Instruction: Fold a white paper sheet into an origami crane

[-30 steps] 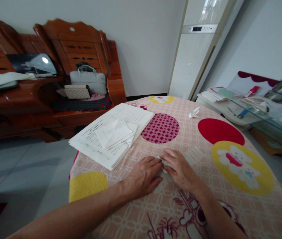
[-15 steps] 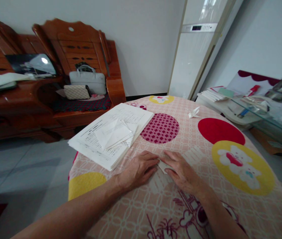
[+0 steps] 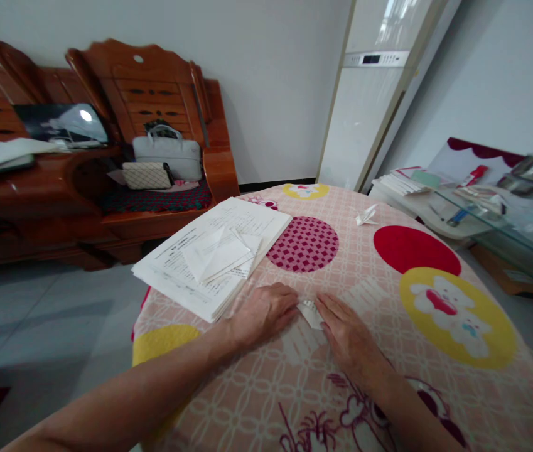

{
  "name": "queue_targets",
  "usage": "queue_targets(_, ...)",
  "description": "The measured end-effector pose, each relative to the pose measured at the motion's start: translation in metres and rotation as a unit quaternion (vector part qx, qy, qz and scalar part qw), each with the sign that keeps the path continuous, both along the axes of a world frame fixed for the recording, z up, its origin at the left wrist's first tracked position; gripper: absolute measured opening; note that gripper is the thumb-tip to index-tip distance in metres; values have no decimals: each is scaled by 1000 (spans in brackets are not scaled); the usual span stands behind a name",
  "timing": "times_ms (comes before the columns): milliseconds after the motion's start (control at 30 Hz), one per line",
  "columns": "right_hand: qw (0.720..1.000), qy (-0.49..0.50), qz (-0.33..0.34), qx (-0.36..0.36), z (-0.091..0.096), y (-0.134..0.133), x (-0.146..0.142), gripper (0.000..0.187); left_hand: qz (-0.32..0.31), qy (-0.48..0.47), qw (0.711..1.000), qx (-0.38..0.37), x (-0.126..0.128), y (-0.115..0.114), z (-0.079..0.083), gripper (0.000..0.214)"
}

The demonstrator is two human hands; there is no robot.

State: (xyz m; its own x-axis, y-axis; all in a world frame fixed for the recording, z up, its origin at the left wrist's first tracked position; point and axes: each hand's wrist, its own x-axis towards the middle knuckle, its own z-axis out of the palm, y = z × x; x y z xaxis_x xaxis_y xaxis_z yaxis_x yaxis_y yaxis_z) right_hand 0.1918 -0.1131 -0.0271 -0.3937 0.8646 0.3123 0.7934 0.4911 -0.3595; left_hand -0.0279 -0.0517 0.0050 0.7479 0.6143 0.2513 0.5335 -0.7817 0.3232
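A small piece of folded white paper (image 3: 312,316) lies on the tablecloth between my two hands. My left hand (image 3: 269,307) is closed at its left end, fingers curled and pressed together. On the opposite side, my right hand (image 3: 345,328) holds the right edge, with its fingers close together along the paper and the thumb tucked near the lower corner. The fingertips hide both ends of the paper. A folded white paper shape (image 3: 366,215) with pointed tips rests farther back on the table.
Left of my hands lies a stack of printed sheets (image 3: 191,251) with loose folded paper (image 3: 221,251) on top. The patterned tablecloth (image 3: 247,389) covers the round table. Beyond stand a wooden chair (image 3: 153,81) with bags and, at right, a glass-topped side table (image 3: 496,223) holding clutter.
My right hand has drawn slightly back, its fingers now straighter and closer together. More of the folded paper shows between the hands. The view has shifted slightly.
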Motion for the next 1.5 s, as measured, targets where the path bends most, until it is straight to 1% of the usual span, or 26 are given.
queue_targets(67, 1000, -1, 0, 6, -1, -1, 0, 48, -3, -14, 1000, -9, 7, 4, 3, 15)
queue_targets(167, 1000, 13, 4, 7, -1, -1, 0, 49, -82, -41, 995, -39, 18, 10, 3, 19)
queue_targets(233, 999, 35, 3, -1, 0, -1, 1, 47, -111, -53, 991, -56, 23, 15, 0, 17)
queue_targets(300, 998, 64, 2, -16, 3, 0, 5, 45, -114, -59, 990, -60, 25, 18, -6, 16)
queue_targets(400, 994, 100, 0, -42, 8, 2, 12, 40, -113, -78, 989, -56, 25, 19, -15, 19)
queue_targets(500, 991, 114, -12, -71, 15, 4, 21, 31, -121, -91, 987, -48, 23, 19, -20, 24)
queue_targets(600, 989, 112, -17, -95, 21, 5, 27, 25, -137, -93, 986, -32, 23, 19, -21, 26)
queue_targets(667, 989, 108, -11, -100, 23, 4, 30, 24, -150, -94, 984, -14, 25, 19, -20, 26)
queue_targets(767, 988, 111, -11, -108, 26, 3, 34, 26, -188, -82, 979, 9, 26, 20, -19, 26)
queue_targets(867, 982, 133, -20, -133, 28, 4, 40, 25, -216, -78, 973, 6, 26, 21, -17, 27)
queue_targets(933, 976, 158, -39, -144, 30, 6, 45, 24, -219, -82, 972, -4, 26, 21, -16, 28)
queue_targets(1033, 962, 198, -106, -152, 32, 6, 46, 22, -219, -86, 972, -13, 27, 21, -14, 29)
queue_targets(1100, 949, 221, -137, -178, 33, 5, 42, 21, -221, -85, 971, -13, 27, 20, -14, 29)
queue_targets(1167, 940, 232, -135, -210, 32, 4, 35, 20, -220, -81, 972, -11, 27, 20, -14, 28)
queue_targets(1300, 939, 206, -128, -244, 30, 5, 24, 18, -221, -71, 973, -7, 27, 20, -15, 29)
queue_targets(1500, 928, 205, -145, -275, 26, 7, 27, 16, -225, -70, 972, -12, 27, 20, -16, 30)
